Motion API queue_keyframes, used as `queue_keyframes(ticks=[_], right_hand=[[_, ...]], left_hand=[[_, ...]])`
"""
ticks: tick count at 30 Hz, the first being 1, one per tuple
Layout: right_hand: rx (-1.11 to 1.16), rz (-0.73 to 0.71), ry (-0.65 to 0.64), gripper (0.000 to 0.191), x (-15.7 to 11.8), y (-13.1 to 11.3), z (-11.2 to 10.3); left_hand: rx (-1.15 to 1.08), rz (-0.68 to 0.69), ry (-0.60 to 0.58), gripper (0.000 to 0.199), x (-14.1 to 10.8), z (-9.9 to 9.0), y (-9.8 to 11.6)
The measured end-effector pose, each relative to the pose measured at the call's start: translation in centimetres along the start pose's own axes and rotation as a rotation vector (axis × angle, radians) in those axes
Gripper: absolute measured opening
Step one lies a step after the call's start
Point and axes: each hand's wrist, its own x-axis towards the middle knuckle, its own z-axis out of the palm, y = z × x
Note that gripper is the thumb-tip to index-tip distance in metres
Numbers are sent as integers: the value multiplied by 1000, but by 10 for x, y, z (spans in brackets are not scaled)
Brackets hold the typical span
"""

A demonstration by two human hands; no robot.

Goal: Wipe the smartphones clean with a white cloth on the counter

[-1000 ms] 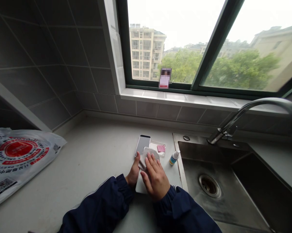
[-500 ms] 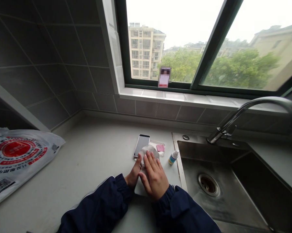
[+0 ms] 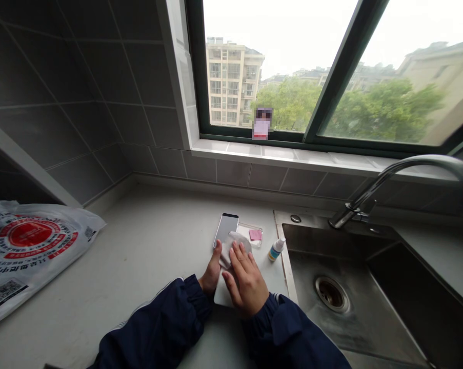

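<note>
Our right hand (image 3: 250, 282) flat on thin pale cloth (image 3: 226, 251), left of stainless-steel sink (image 3: 306, 289).
Its fingers near-straight; our left hand (image 3: 211, 274) at flat white slab (image 3: 221, 293)'s left edge, fingers mostly hidden, grip unclear.

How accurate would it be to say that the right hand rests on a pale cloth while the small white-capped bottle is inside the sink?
One part is wrong: the head view shows the small white-capped bottle on the counter, beside the sink. The right hand does rest on the pale cloth.
</note>
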Motion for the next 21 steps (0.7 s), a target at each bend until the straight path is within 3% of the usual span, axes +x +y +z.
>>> queue_keyframes(ticks=[5, 9, 14, 18, 21], right_hand=[[26, -58, -45, 51, 0, -5, -3], [10, -67, -83, 57, 2, -5, -5], [-27, -4, -74, 66, 3, 2, -6], [-39, 56, -39, 67, 4, 10, -6], [-25, 69, -21, 66, 4, 13, -6]], left_hand=[[4, -4, 78, 72, 0, -1, 0], [54, 1, 54, 61, 2, -7, -3], [307, 86, 16, 47, -5, 4, -1], [391, 151, -7, 50, -5, 4, 0], [341, 118, -64, 57, -1, -5, -2]])
